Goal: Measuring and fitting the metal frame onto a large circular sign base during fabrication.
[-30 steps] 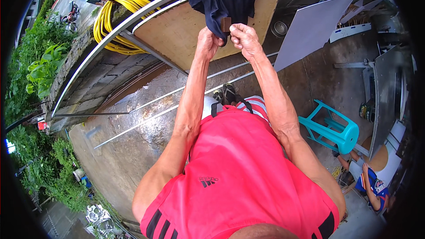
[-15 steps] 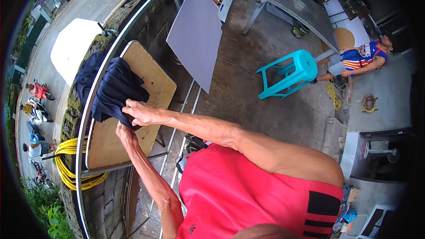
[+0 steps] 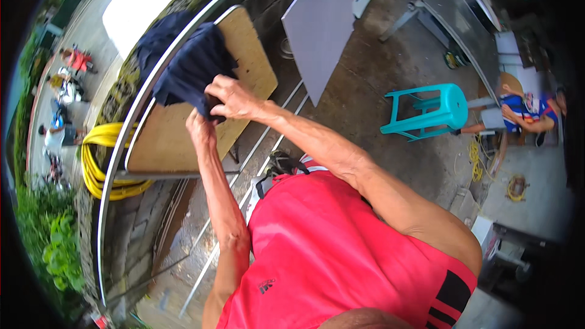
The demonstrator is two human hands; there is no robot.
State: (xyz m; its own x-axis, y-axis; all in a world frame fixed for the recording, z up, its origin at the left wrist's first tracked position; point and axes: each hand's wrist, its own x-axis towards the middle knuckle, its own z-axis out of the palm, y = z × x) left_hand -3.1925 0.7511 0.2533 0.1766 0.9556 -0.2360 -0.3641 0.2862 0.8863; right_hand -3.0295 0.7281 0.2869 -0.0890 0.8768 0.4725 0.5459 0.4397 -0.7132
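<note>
A dark navy cloth garment [image 3: 194, 68] hangs bunched over a metal rail [image 3: 135, 105] and lies partly on a tan wooden board [image 3: 163, 138]. My left hand [image 3: 201, 129] has its fingers closed on the lower end of the cloth. Just above and to the right, my right hand [image 3: 233, 99] grips the same end, with thumb and fingers bent around the fabric. The fingertips of both hands are partly hidden by the folds. The cloth's far part lies beyond the rail.
A coil of yellow hose [image 3: 100, 164] hangs beside the rail. A pale flat panel [image 3: 317, 33] leans beyond the board. On the concrete floor stands a teal plastic stool [image 3: 448, 109]. Another person [image 3: 524, 113] sits behind it, near a grey table [image 3: 460, 21]. Riders [image 3: 70, 88] are on the road at left.
The view has shifted, so the board, rail and cloth sit higher and further right. Both hands still hold the cloth's lower end. The other person's arms have changed position.
</note>
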